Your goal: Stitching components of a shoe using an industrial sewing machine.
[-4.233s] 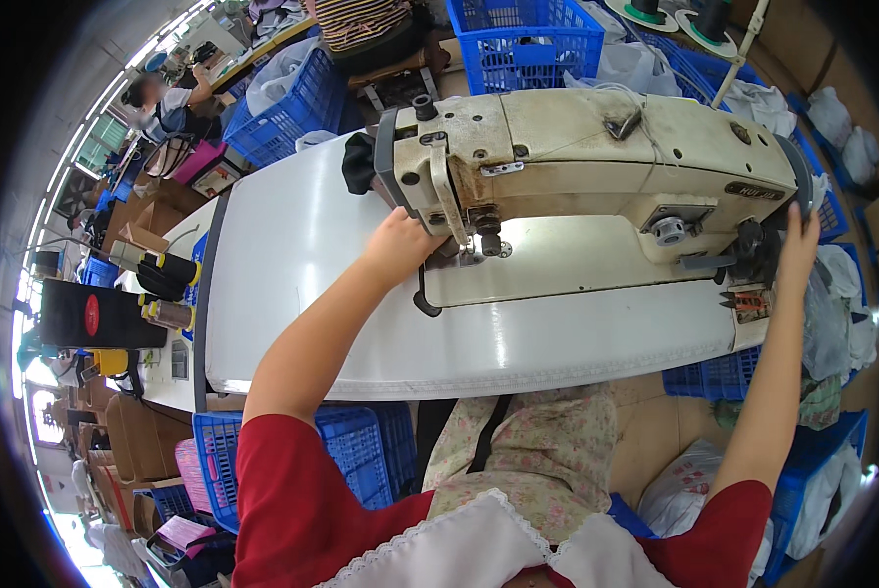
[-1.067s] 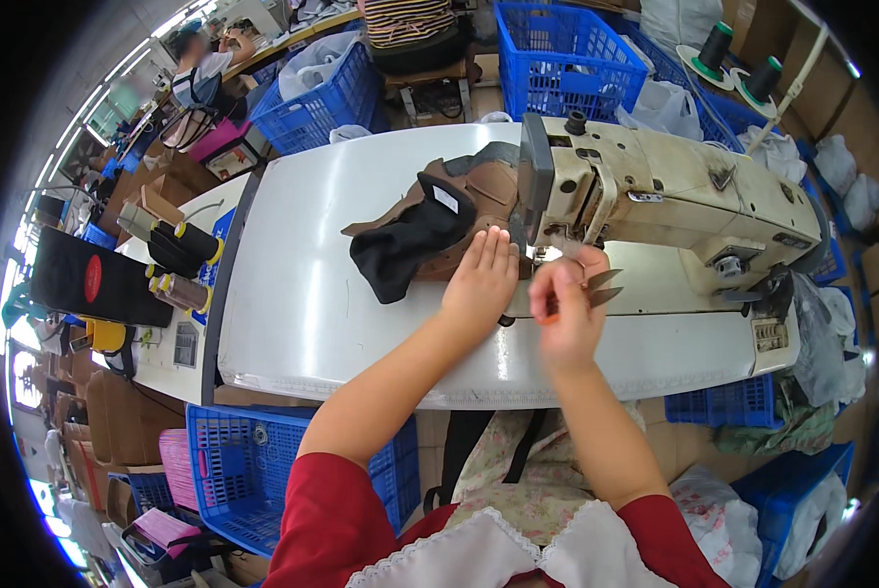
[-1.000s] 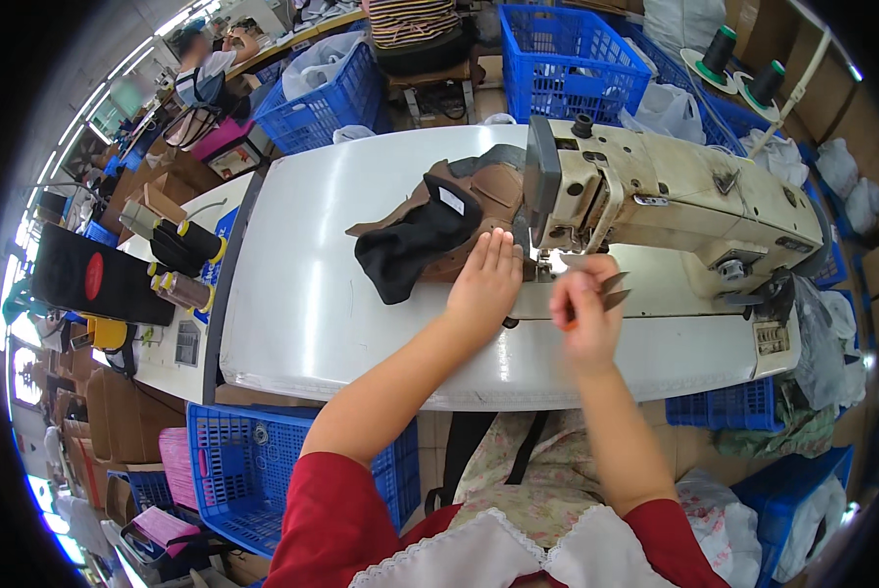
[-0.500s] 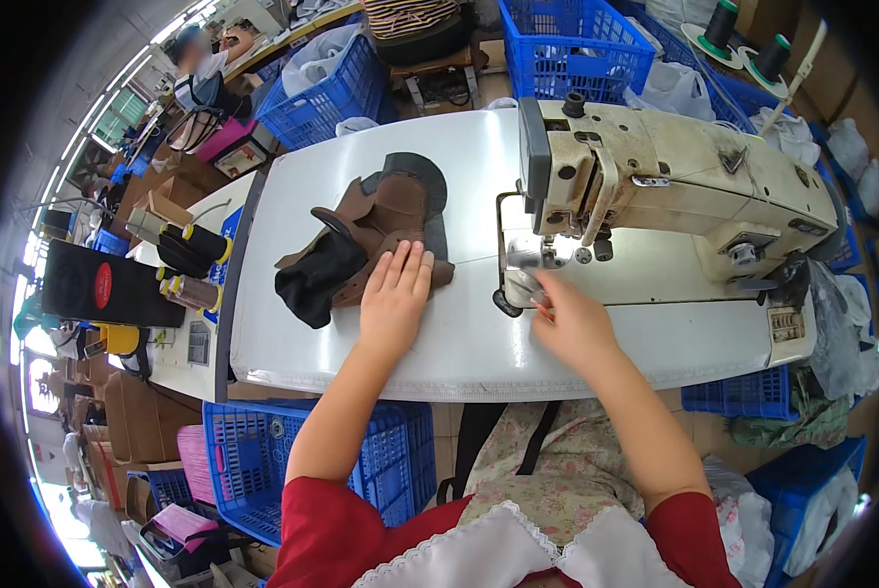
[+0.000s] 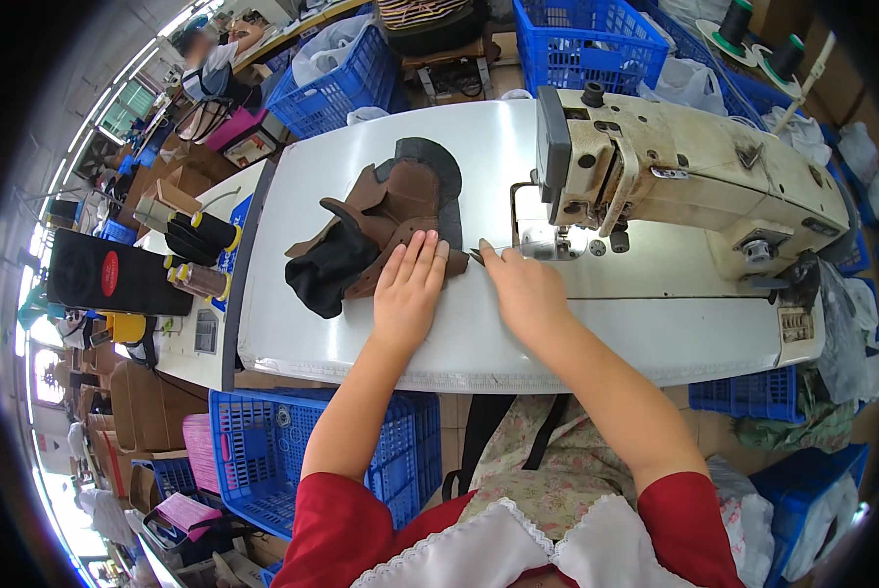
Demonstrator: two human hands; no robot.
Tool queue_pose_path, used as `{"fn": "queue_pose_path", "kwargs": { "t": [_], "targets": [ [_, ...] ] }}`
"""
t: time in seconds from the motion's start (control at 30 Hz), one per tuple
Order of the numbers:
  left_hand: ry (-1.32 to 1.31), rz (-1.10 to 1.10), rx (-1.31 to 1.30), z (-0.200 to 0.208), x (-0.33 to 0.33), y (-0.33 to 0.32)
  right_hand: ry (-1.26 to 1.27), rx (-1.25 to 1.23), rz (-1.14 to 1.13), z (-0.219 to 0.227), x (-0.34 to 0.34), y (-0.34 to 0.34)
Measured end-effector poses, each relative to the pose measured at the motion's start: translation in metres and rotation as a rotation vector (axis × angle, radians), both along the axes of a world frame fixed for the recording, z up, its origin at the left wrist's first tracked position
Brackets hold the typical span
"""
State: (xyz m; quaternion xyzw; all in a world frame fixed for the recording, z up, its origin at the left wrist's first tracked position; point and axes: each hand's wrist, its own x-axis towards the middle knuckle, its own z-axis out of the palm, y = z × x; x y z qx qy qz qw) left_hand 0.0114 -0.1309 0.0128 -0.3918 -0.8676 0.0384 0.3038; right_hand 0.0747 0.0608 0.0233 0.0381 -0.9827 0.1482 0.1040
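Note:
A brown shoe upper [image 5: 408,192] with a black fabric lining [image 5: 327,272] and a dark grey edge piece lies on the white sewing table [image 5: 361,348]. My left hand [image 5: 412,286] is laid flat over its near right edge, fingers stretched out and pressing it down. Just to the right, my right hand [image 5: 526,292] is closed around a small tool, apparently thread snips [image 5: 477,257]. Only the dark pointed tip shows, beside the upper's right corner; the fingers hide the rest.
A cream sewing machine [image 5: 694,167] stands on the right, its needle area close to my right hand. Thread cones [image 5: 733,24] rise behind it. Blue crates [image 5: 326,446] surround the table. Thread spools [image 5: 204,235] stand left; a person [image 5: 209,69] sits far left.
My right hand has moved left from beside the machine's needle plate to the upper's right corner, with the tool tip now showing. My left hand stays on the upper. The whole view has shifted slightly.

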Motion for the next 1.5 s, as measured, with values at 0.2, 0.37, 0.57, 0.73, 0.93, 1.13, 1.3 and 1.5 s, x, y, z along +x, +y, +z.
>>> {"fn": "queue_pose_path", "kwargs": {
  "t": [0.2, 0.37, 0.57, 0.73, 0.93, 1.13, 1.3, 1.5],
  "targets": [
    [0.007, 0.001, -0.01, 0.0, 0.0, 0.001, 0.063, -0.019, 0.027, -0.002, -0.006, -0.002],
    [-0.041, -0.044, 0.012, 0.028, 0.0, -0.006, 0.053, -0.145, -0.024, 0.013, 0.023, 0.008],
    [-0.673, 0.141, 1.225, 0.108, 0.004, -0.086, 0.23, -0.534, -0.039, 0.04, 0.095, 0.053],
    [-0.955, -0.436, 1.662, 0.126, 0.012, -0.135, 0.13, -0.93, -0.044, 0.058, 0.126, 0.056],
    [-1.14, -0.618, 1.938, 0.116, 0.041, -0.122, 0.048, -1.109, 0.03, 0.064, 0.135, 0.052],
    [-1.241, -0.685, 1.855, 0.119, 0.053, -0.106, 0.12, -0.865, 0.033, 0.078, 0.149, 0.052],
    [-1.356, -0.775, 1.695, 0.118, 0.053, -0.097, 0.405, -0.417, 0.105, 0.087, 0.153, 0.058],
    [-1.383, -0.727, 1.676, 0.123, 0.058, -0.09, 0.457, -0.227, 0.167, 0.091, 0.159, 0.066]
  ]
}}
